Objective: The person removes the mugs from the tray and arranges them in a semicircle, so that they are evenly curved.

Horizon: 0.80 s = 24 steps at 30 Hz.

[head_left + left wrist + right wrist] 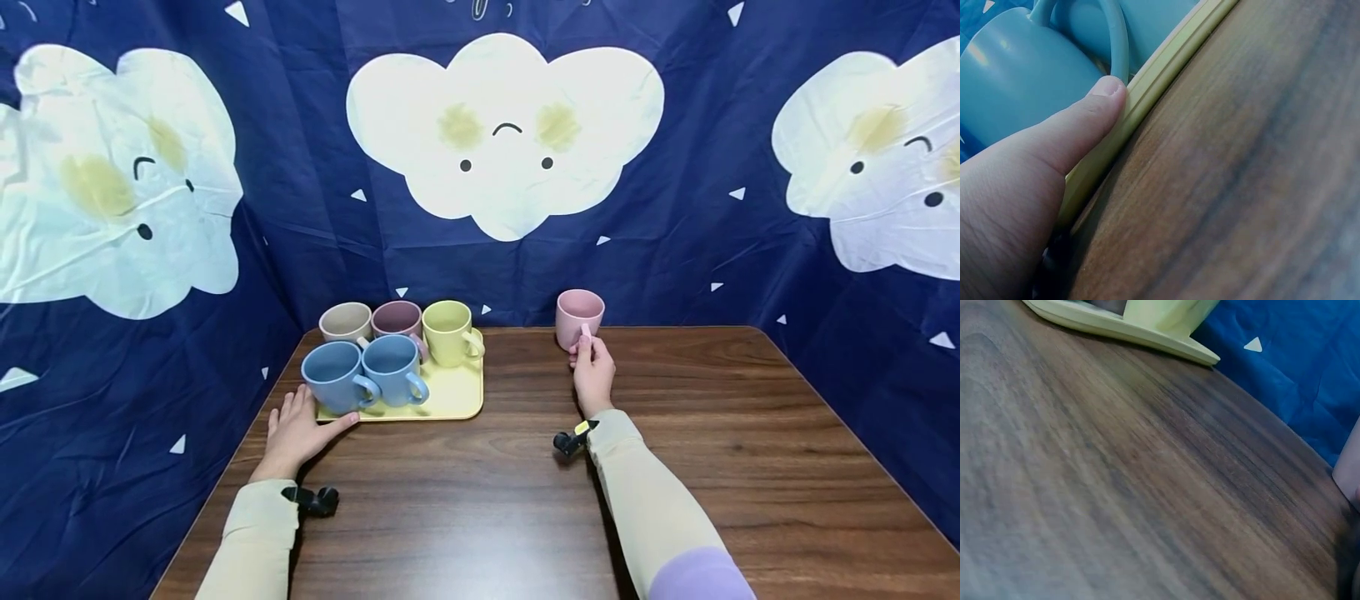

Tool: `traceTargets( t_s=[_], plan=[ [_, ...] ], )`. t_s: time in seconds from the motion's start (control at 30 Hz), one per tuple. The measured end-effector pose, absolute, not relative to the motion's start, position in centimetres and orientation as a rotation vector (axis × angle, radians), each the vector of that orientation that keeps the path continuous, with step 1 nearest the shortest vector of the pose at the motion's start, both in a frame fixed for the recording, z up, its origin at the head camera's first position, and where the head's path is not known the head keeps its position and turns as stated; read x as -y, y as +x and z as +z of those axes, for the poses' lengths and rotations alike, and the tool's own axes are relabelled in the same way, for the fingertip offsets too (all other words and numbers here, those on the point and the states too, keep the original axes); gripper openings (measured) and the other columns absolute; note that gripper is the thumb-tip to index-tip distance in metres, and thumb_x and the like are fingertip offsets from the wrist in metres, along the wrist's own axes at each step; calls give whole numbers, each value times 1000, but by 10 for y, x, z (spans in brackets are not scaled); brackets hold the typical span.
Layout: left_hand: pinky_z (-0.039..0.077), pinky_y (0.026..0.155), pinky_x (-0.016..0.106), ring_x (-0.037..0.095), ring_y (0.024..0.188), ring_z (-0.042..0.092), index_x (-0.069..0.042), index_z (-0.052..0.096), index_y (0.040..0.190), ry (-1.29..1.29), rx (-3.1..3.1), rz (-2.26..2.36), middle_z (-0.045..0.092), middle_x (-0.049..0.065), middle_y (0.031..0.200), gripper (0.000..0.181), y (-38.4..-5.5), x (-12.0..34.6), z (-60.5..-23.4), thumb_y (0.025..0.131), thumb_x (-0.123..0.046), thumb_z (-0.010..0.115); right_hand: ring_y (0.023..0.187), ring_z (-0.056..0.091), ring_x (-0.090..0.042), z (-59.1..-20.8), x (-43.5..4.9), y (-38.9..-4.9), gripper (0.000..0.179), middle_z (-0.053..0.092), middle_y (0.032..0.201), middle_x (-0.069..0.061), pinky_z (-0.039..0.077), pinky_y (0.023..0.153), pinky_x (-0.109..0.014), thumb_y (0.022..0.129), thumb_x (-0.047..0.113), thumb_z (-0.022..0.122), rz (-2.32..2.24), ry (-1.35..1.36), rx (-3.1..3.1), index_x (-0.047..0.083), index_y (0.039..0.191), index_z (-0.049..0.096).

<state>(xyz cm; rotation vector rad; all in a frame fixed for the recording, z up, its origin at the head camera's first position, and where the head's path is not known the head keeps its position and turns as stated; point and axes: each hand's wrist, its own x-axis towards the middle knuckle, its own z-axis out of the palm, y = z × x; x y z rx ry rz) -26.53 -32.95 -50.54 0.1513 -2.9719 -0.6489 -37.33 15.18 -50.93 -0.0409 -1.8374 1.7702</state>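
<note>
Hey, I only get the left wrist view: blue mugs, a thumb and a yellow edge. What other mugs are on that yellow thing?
Observer: Behind the blue mugs, the yellow tray carries a beige mug, a purple mug and a yellow-green mug.
Child: Is there one that's not on it?
Observer: Yes, a pink mug is off to the tray's right.
Child: Is anybody touching that one?
Observer: Yes, the person's right grip holds it by its handle.
</note>
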Motion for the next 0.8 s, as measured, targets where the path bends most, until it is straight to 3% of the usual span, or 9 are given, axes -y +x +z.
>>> traceTargets(
  t_s=[0.07,0.23,0.53,0.8],
  plan=[
    [3,112,76,59,146,8,8,13,158,154,2967,-645,16,37,160,128,-265,330,-506,79,-79,64,75,63,-34,-510,-152,-376,39,66,92,-31,53,63,-22,108,24,51,1763,-51,1844,-12,99,64],
    [3,113,75,58,147,8,8,14,158,169,2964,-647,16,36,160,128,-264,330,-506,78,-78,65,74,63,-32,-517,-154,-386,39,66,91,-29,52,61,-18,108,26,50,1761,-61,1833,-10,98,63],
    [2,113,75,57,148,7,7,11,159,175,2980,-649,14,35,161,129,-265,329,-505,79,-80,63,81,62,-44,-512,-154,-390,41,66,92,-27,57,67,-33,108,29,49,1766,-65,1835,-8,100,63],
    [1,113,75,57,148,7,6,12,159,166,2981,-641,15,35,161,128,-265,329,-507,79,-80,62,81,67,-41,-513,-153,-385,31,62,103,-27,57,66,-25,107,27,52,1837,-133,1751,-4,110,53]
  ],
)
